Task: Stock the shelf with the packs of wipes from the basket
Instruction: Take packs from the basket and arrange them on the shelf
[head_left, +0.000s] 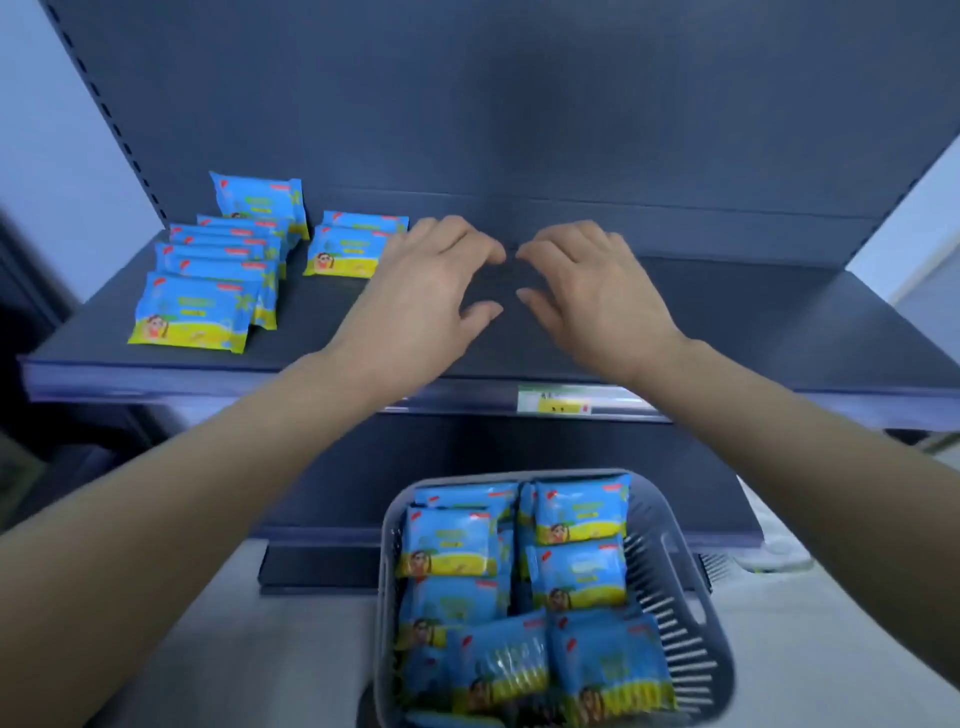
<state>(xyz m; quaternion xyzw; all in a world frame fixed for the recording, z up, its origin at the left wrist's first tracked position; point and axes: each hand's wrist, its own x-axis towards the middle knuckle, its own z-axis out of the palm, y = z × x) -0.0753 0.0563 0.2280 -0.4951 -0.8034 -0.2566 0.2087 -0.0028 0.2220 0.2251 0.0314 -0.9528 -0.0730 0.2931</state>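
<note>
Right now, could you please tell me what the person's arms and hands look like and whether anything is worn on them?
The left hand and right hand are bare: no gloves, and no rings show on the fingers. The left arm and right arm are uncovered to the picture's edge, with no sleeve, watch or bracelet in view.

Blue-and-yellow packs (192, 312) lie in two overlapping rows at the shelf's (727, 332) left end, the longer row nearest the edge. More fill the grey slotted basket (675, 597) below the front edge.
</note>
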